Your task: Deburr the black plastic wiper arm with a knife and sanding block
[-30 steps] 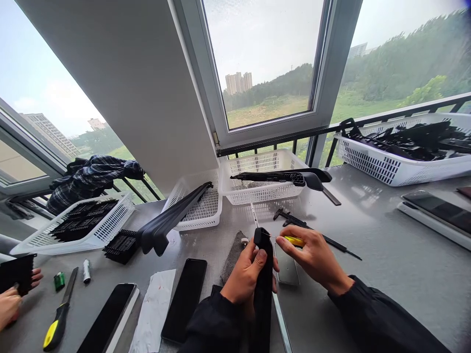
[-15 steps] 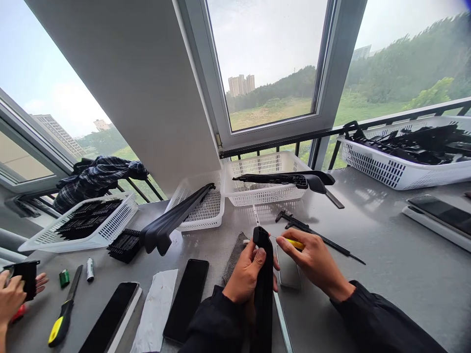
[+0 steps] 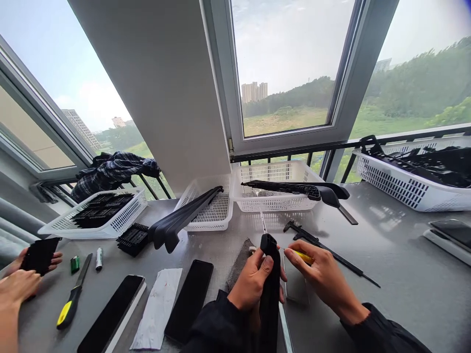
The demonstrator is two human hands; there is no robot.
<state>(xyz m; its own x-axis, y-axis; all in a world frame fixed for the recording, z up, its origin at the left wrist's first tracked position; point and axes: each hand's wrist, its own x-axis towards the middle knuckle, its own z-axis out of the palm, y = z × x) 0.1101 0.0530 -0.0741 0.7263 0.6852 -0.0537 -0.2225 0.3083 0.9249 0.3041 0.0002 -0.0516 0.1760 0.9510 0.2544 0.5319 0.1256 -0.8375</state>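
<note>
My left hand is wrapped round a long black plastic part, just below its upper end. That end is hollow and faces up toward me. In my right hand is a thin tool with a yellow handle, pinched between thumb and fingers. Its fine tip points at the part's upper end; whether they touch, I cannot tell. Behind the part lies a metal strip like a ruler. A grey cloth lies left of the part, and a dark caliper rests beyond my right hand.
White baskets stand along the back, some with black parts. At left, a co-worker's hands hold a black piece. Nearer lie a yellow-black file, phones, white paper and a battery.
The view has shifted a little. The black part's upper end has tipped, showing its hollow opening. The co-worker's hands and black piece have come further into view.
</note>
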